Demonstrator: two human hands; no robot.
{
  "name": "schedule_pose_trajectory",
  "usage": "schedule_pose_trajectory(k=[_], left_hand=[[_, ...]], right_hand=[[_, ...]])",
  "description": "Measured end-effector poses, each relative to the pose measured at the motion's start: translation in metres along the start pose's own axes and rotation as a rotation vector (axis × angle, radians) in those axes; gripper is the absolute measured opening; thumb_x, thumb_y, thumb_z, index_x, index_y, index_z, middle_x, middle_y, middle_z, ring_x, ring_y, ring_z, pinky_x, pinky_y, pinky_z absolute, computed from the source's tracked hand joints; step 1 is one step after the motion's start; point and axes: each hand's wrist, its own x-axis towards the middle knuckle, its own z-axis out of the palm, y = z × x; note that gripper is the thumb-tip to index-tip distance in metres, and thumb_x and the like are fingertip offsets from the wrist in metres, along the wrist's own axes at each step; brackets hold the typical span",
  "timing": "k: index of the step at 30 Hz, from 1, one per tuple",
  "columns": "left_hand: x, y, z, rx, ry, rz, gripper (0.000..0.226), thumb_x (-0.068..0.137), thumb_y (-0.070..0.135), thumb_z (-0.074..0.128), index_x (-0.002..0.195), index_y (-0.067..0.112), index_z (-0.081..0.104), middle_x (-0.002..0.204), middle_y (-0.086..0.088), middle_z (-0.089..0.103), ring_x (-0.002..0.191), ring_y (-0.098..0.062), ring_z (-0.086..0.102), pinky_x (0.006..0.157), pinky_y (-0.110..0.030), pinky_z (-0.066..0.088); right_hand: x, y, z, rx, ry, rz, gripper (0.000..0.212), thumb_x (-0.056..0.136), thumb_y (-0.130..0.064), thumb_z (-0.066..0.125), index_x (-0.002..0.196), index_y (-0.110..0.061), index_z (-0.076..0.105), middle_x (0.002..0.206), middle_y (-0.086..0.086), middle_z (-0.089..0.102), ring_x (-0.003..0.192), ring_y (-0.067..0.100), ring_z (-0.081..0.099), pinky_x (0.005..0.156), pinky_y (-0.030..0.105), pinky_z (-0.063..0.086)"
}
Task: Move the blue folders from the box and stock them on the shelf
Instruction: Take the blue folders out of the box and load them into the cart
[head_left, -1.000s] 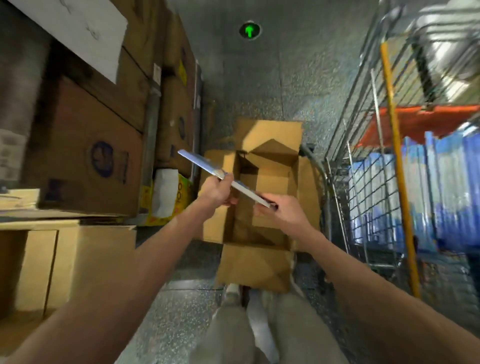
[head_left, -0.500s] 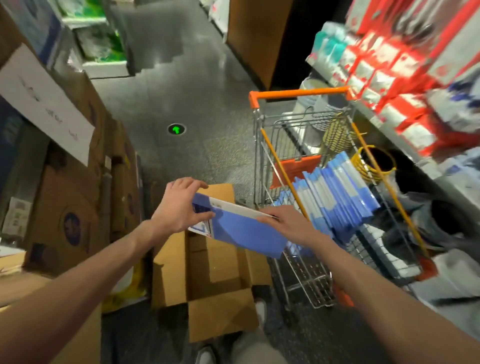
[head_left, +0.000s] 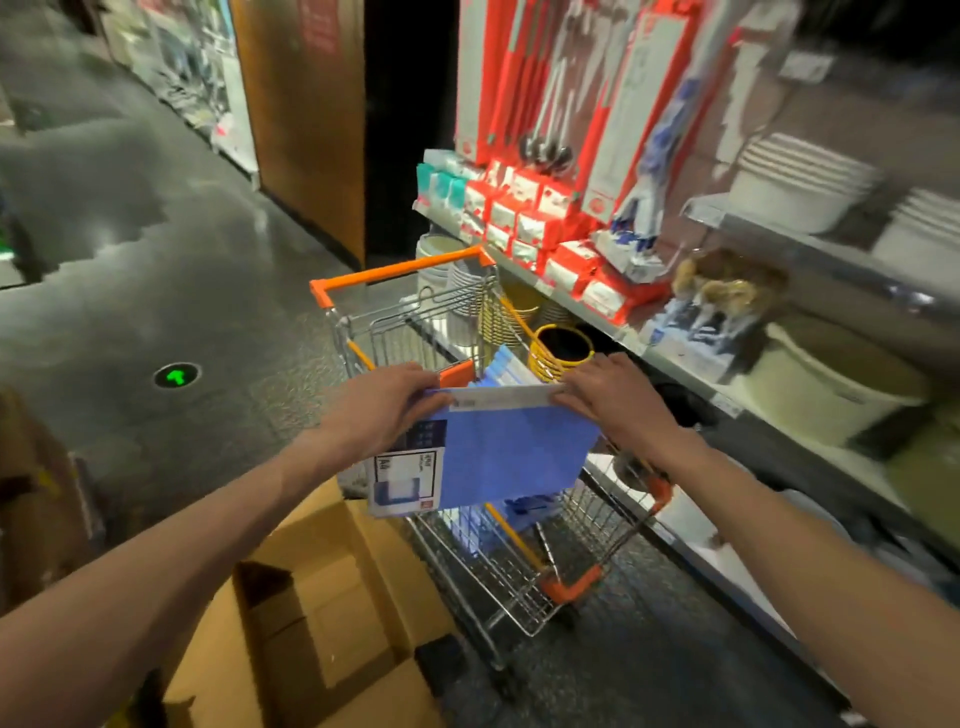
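While aloft, blue folder (head_left: 514, 457) between hands (head_left: 384, 410) (head_left: 605, 395)

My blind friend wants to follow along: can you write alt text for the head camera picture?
A left hand and a right hand hold a blue folder by its top edge over a wire shopping cart that holds more blue folders. An open cardboard box sits on the floor at lower left; stocked store shelves run along the right.

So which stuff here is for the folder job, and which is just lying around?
For the job: blue folder, left hand, right hand, cardboard box, trolley, shelf.
Just around: yellow cup, ladles, green floor arrow.
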Motion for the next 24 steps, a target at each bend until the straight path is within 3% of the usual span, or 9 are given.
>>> schedule_pose_trajectory(k=[3,5,9,12,16,18,20,22,24], left_hand=[[0.041,0.04,0.018,-0.007,0.084,0.065,0.036,0.102,0.048,0.048,0.094,0.021,0.07,0.083,0.001,0.06,0.075,-0.023,0.061,0.059,-0.039,0.048],[0.069,0.063,0.04,-0.022,0.068,0.047,0.036,0.102,0.044,0.051,0.09,0.017,0.071,0.079,-0.001,0.059,0.074,-0.025,0.06,0.057,-0.036,0.042],[0.099,0.087,0.09,-0.083,0.036,-0.062,0.04,0.103,0.039,0.053,0.076,0.013,0.066,0.071,-0.003,0.058,0.065,-0.022,0.055,0.058,-0.039,0.047],[0.122,0.107,0.128,-0.148,0.007,-0.143,0.045,0.103,0.033,0.054,0.065,0.01,0.057,0.06,-0.004,0.05,0.053,-0.019,0.045,0.052,-0.033,0.033],[0.151,0.107,0.175,-0.189,-0.034,-0.248,0.048,0.104,0.036,0.053,0.068,0.007,0.061,0.06,-0.011,0.051,0.058,-0.026,0.05,0.052,-0.035,0.027],[0.158,0.106,0.193,-0.197,-0.038,-0.281,0.043,0.104,0.037,0.053,0.068,0.014,0.061,0.059,-0.002,0.045,0.055,-0.02,0.045,0.053,-0.034,0.025],[0.17,0.107,0.216,-0.229,-0.035,-0.305,0.034,0.104,0.037,0.053,0.085,0.018,0.074,0.062,0.004,0.045,0.057,-0.013,0.043,0.054,-0.031,0.025],[0.177,0.103,0.235,-0.231,-0.044,-0.337,0.03,0.102,0.036,0.055,0.098,0.017,0.078,0.068,0.005,0.049,0.062,-0.013,0.047,0.056,-0.03,0.027],[0.175,0.095,0.249,-0.24,-0.067,-0.359,0.028,0.101,0.036,0.057,0.1,0.018,0.079,0.073,0.003,0.056,0.067,-0.013,0.052,0.059,-0.03,0.034]], right_hand=[[-0.015,0.039,-0.004,-0.022,-0.004,0.201,0.038,0.098,-0.044,0.052,0.108,-0.012,0.07,0.118,0.009,0.068,0.113,0.031,0.059,0.095,0.042,0.037],[-0.027,0.062,-0.004,0.024,-0.051,0.364,0.04,0.099,-0.031,0.056,0.135,-0.014,0.058,0.145,0.009,0.052,0.135,0.029,0.043,0.109,0.042,0.029],[-0.045,0.093,0.014,0.155,-0.075,0.458,0.052,0.099,-0.025,0.054,0.147,-0.009,0.043,0.15,0.012,0.046,0.14,0.029,0.037,0.113,0.043,0.029],[-0.058,0.131,0.048,0.241,-0.122,0.487,0.059,0.1,-0.027,0.053,0.152,-0.007,0.034,0.15,0.013,0.044,0.142,0.028,0.032,0.113,0.041,0.031],[-0.05,0.177,0.095,0.311,-0.206,0.354,0.06,0.101,-0.026,0.053,0.154,-0.011,0.03,0.154,0.011,0.039,0.144,0.028,0.028,0.114,0.038,0.026],[-0.04,0.192,0.121,0.249,-0.291,0.256,0.065,0.102,-0.027,0.052,0.157,-0.013,0.021,0.16,0.009,0.029,0.148,0.028,0.022,0.116,0.04,0.021],[-0.026,0.208,0.149,0.175,-0.374,0.165,0.069,0.103,-0.028,0.048,0.159,-0.016,0.009,0.165,0.007,0.018,0.152,0.029,0.013,0.117,0.044,0.018],[-0.01,0.219,0.18,0.157,-0.444,0.072,0.062,0.103,-0.025,0.048,0.158,-0.015,0.019,0.162,0.007,0.027,0.15,0.029,0.02,0.116,0.044,0.02],[0.002,0.224,0.204,0.115,-0.475,-0.044,0.041,0.103,-0.023,0.046,0.144,-0.018,0.044,0.144,0.007,0.052,0.136,0.027,0.044,0.109,0.04,0.027]])
